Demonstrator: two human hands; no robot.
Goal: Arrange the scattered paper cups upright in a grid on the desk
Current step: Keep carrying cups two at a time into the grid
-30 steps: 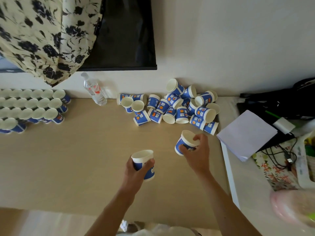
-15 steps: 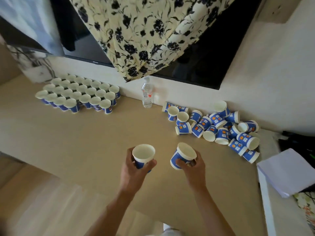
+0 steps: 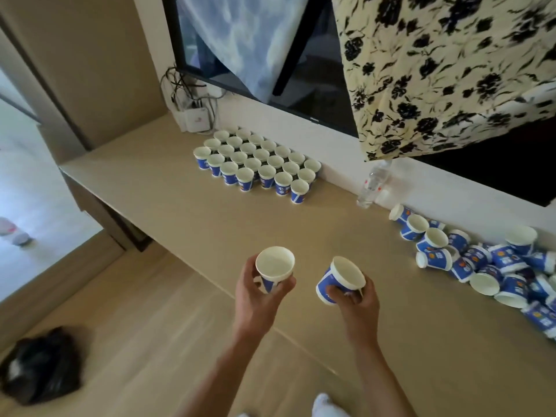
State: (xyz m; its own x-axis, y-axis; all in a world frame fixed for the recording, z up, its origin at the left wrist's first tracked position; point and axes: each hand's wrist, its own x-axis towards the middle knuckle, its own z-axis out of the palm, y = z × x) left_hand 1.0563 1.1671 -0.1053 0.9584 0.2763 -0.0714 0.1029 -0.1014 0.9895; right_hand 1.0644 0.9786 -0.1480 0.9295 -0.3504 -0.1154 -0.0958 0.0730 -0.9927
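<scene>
A: Pale wood is running the length of the desk point(image 3: 186, 206) under the dark screen point(image 3: 319, 94), and the grid point(image 3: 258, 164) is standing toward its far left end, close to the wall, with rims up and rows touching.

B: And the loose ones?

A: They are lying in a heap point(image 3: 487, 263) at the right, well apart from the grid and past the water bottle point(image 3: 371, 185). Most are resting on their sides.

B: What are the hands doing?

A: Each is carrying one. The left hand point(image 3: 255, 299) is wrapping fingers and thumb round the blue wall of an upright cup point(image 3: 275, 263), mouth up, so it looks ready to go down as it is. The right hand point(image 3: 359, 305) is gripping a second cup point(image 3: 328, 285) low on its wall, and that one is tilting toward the left.

B: Why two at once?

A: I am guessing it is saving trips. Both cups are hovering over the near edge of the desk, between heap and grid, touching only the hands.

B: Where are they heading?

A: Probably to the grid's near right end, where the front row is stopping. The tilted one is going to need levelling first.
</scene>
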